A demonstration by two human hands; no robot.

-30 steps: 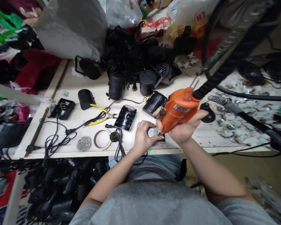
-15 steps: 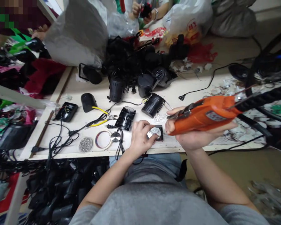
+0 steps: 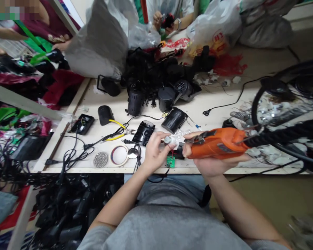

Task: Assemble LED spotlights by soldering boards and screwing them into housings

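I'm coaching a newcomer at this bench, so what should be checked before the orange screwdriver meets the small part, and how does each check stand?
1. Left hand grips the small white part: ok, pinched in the fingertips.
2. Right hand holds the orange screwdriver: ok, wrapped around its body.
3. Tip lined up on a screw: cannot tell, too small to see.
4. Green circuit board secured: not ok, loose on red wires near the edge of the table.
5. Black cord clear of the part: ok, trails off to the right.

Coiled cord (image 3: 289, 132) — blurred, cut off right
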